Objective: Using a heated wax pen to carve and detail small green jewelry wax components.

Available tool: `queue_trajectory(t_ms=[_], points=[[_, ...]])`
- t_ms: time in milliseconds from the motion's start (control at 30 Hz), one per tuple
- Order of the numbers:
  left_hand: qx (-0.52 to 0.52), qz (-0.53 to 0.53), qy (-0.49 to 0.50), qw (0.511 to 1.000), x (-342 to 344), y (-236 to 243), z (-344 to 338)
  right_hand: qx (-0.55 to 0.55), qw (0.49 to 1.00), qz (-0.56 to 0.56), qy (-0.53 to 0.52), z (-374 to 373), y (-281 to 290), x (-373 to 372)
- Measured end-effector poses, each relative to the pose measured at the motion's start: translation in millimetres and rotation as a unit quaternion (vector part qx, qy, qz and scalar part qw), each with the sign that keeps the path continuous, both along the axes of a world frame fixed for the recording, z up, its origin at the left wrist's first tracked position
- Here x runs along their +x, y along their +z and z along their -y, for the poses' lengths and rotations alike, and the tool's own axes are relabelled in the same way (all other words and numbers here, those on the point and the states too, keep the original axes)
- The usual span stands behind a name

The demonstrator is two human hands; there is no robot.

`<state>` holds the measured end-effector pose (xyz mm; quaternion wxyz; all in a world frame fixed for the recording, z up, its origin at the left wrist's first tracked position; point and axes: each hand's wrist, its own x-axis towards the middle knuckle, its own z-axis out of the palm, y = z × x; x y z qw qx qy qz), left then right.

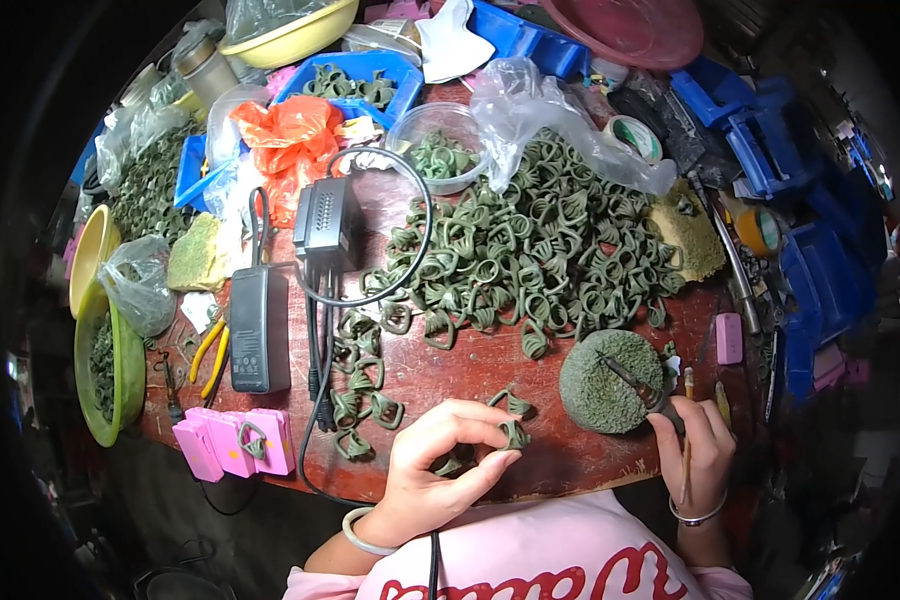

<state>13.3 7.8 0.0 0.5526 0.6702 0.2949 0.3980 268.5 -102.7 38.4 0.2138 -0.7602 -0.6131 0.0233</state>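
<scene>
My left hand (440, 462) is at the table's front edge, pinching a small dark green ring (513, 435) between thumb and fingertips. Another green ring (514, 403) lies just beyond those fingers, and one more (454, 462) shows partly in the curl of the same hand. To the right, my right hand (700, 450) grips a dark pen-like tool (632, 380), whose tip rests on or just over a round mound of green granules (595, 400). A thin wooden-handled brush (687, 440) also stands in that hand's grasp.
Behind the hands spreads a large heap of green rings (550, 240). Left stand a black power adapter (258, 330), a black box with looping cable (327, 225), yellow-handled pliers (213, 360) and pink blocks (235, 443). Blue bins (820, 280) line the right side.
</scene>
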Motion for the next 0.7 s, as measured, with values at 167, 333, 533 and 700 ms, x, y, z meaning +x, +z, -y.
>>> queue_trajectory(t_ms=[167, 333, 533, 700], points=[[0.039, -0.016, 0.016, 0.999, 0.4, 0.2, -0.3, 0.006, 1.0, 0.001, 0.003, -1.0, -3.3, 0.6], [0.046, -0.027, 0.021, 0.998, -0.3, 0.4, 0.3, 0.007, 1.0, -0.001, 0.008, -2.2, -2.8, 1.9], [0.03, -0.022, 0.02, 0.999, -0.3, -0.9, 0.7, 0.04, 0.995, -0.089, 0.018, 4.2, 0.5, 4.3], [-0.027, -0.021, 0.016, 0.999, -0.6, 0.7, 3.3, 0.011, 0.98, -0.169, 0.103, -3.1, 14.4, -19.1]])
